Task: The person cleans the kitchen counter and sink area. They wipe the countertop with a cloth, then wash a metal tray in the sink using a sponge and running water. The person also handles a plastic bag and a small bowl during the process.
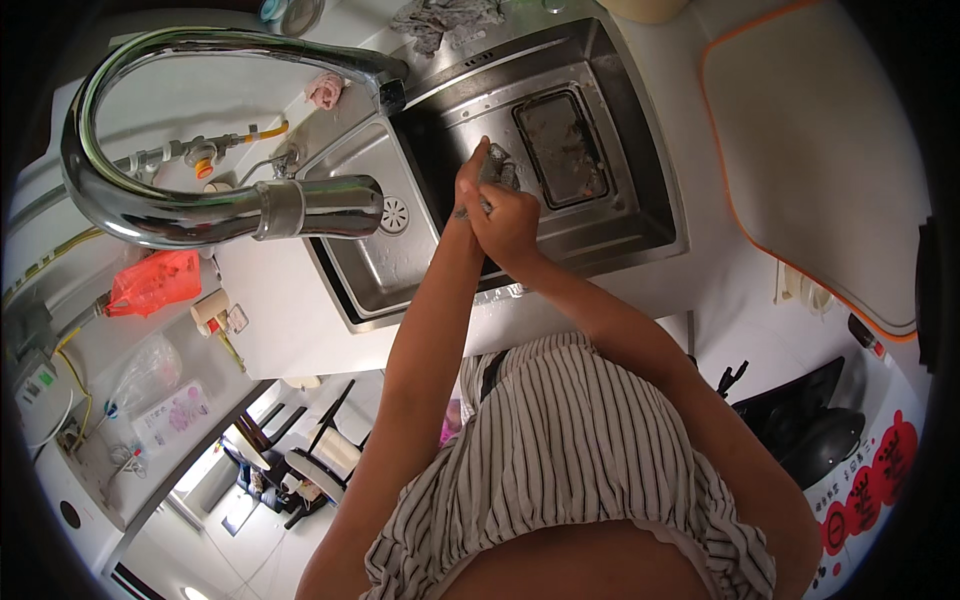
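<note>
Both hands are together over the larger basin of a stainless-steel double sink (480,109), gripping one crumpled grey cloth (498,163). My left hand (469,180) is on the left side of the cloth, a finger or thumb pointing away from me. My right hand (511,225) is curled into a fist around the nearer part, touching the left hand. A scrap of cloth shows by the left wrist; the rest is hidden inside the fingers. Beyond them, a rectangular drain cover (559,142) lies in the basin floor with small bits of debris on it.
A chrome gooseneck faucet (322,206) arches over the smaller basin with its round drain (394,215). At right is an orange-rimmed cutting board (810,165). A dark rag (442,22) and pink cloth (325,91) lie behind. A black wok (821,446) sits lower right.
</note>
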`<state>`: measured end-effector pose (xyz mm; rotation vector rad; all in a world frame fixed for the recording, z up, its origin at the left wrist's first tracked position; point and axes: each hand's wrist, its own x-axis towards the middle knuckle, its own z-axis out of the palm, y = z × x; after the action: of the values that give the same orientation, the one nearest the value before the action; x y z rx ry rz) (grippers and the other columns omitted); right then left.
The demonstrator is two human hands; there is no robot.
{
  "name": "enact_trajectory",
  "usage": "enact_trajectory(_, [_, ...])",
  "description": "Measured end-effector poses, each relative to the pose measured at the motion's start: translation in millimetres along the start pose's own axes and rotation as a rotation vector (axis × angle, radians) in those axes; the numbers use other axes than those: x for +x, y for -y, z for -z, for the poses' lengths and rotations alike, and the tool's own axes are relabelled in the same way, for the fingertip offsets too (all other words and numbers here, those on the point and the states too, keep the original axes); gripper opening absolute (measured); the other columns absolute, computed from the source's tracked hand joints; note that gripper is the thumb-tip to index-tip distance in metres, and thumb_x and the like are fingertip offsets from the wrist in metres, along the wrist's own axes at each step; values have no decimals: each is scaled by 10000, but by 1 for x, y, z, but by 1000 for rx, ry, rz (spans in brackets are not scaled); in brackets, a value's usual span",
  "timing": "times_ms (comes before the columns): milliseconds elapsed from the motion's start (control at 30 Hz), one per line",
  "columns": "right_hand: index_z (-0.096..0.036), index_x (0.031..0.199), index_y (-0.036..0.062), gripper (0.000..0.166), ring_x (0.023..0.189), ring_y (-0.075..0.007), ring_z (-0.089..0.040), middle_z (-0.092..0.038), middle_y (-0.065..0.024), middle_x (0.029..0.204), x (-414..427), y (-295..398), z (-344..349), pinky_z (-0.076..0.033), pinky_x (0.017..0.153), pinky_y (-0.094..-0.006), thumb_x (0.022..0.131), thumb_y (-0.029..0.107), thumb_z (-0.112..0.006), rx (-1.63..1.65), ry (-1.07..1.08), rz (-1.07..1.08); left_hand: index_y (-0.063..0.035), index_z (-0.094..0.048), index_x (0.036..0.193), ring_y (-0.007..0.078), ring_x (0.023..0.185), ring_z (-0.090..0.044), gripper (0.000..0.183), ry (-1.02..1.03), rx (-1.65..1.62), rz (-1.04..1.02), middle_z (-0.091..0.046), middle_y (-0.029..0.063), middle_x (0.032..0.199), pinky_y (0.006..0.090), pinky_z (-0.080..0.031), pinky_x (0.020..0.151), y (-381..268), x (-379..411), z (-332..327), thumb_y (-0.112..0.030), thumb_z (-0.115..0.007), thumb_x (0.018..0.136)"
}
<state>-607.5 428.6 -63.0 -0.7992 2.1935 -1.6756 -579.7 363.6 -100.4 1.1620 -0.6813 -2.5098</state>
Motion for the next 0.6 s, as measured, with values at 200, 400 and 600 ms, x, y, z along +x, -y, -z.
enact_trajectory(200, [-508,503,28,402,427,-357,-464,-455,-174,470,49,-51,0,-337,418,-401,807,281,-583,-102,-102,-294,-75,-542,1034,166,738,-540,279,-368,85,71,-557,53,819,305,-447,658,6,-3,-39,-281,-390,921])
enact_trajectory(400, [-619,630,15,349,472,-337,-491,-494,-197,518,36,-33,-3,-388,505,-395,765,337,-630,-105,-45,-259,-12,-521,1078,209,772,-536,395,-154,17,119,-552,72,878,355,-437,715,3,8,-9,-354,-479,884])
enact_trajectory(600, [-612,831,10,472,706,-189,-553,-617,-94,838,57,-82,25,-416,608,-353,775,478,-605,323,-9,-1019,-30,-543,994,230,794,-587,387,-366,106,-186,-589,93,924,367,-466,740,-19,-4,-71,-394,-514,867])
